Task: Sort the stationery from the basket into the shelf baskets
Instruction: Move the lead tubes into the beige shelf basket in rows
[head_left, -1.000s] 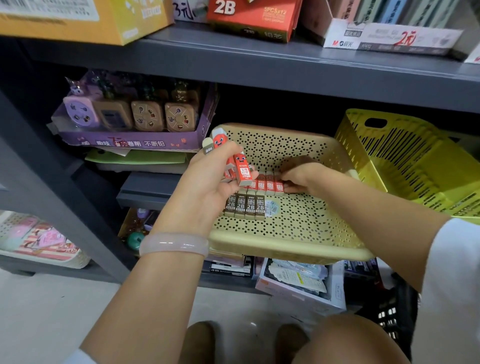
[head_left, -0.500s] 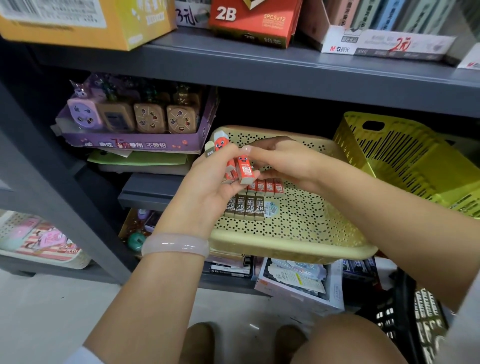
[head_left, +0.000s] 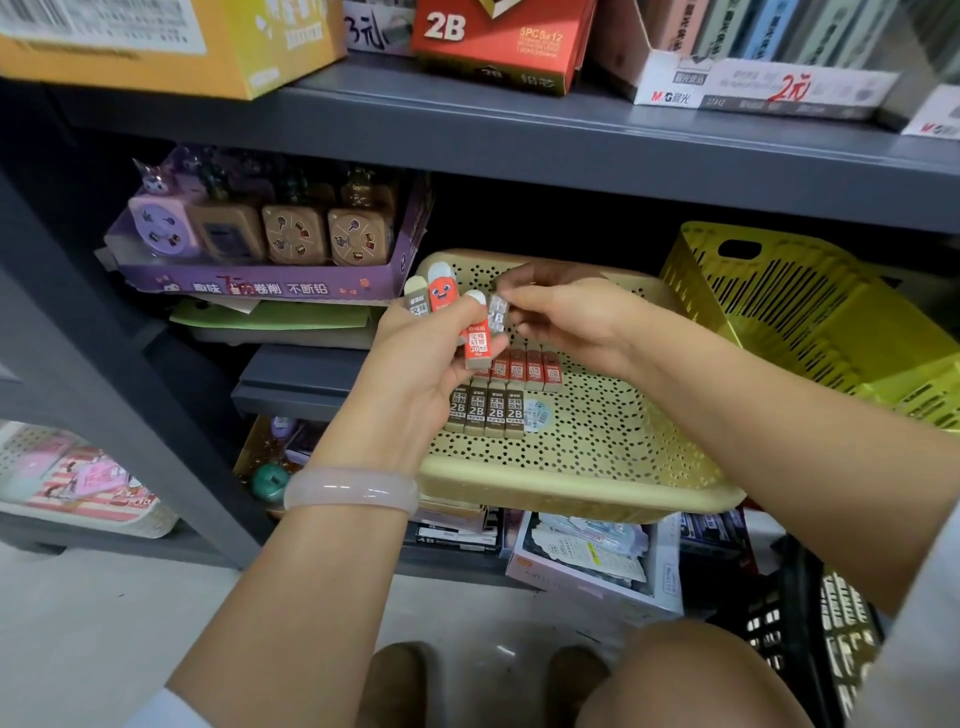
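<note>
We see a beige plastic tray (head_left: 597, 467), shallow and perforated all over, sitting on a grey shelf (head_left: 519, 140). On its floor lie two rows of small rectangular erasers in printed paper sleeves: red erasers (head_left: 524, 369) behind, brown erasers (head_left: 485, 410) marked 2B in front, packed edge to edge.

The left hand (head_left: 415, 374) is curled around a fan of erasers (head_left: 441, 296); their rounded white tips stick up above the fingers, and one red sleeve (head_left: 480, 345) rests against the thumb. The right hand (head_left: 566, 317) hovers above the tray and pinches one blurred eraser (head_left: 497, 314) between thumb and fingertips, just beside the left hand's bundle. We cannot tell the colour of its sleeve.

A smooth pale bangle (head_left: 350, 491) circles the left wrist. A yellow slotted basket (head_left: 810, 322) leans tilted at the tray's right. A purple cardboard box (head_left: 260, 283) of blocky sharpeners stands left of the tray.
</note>
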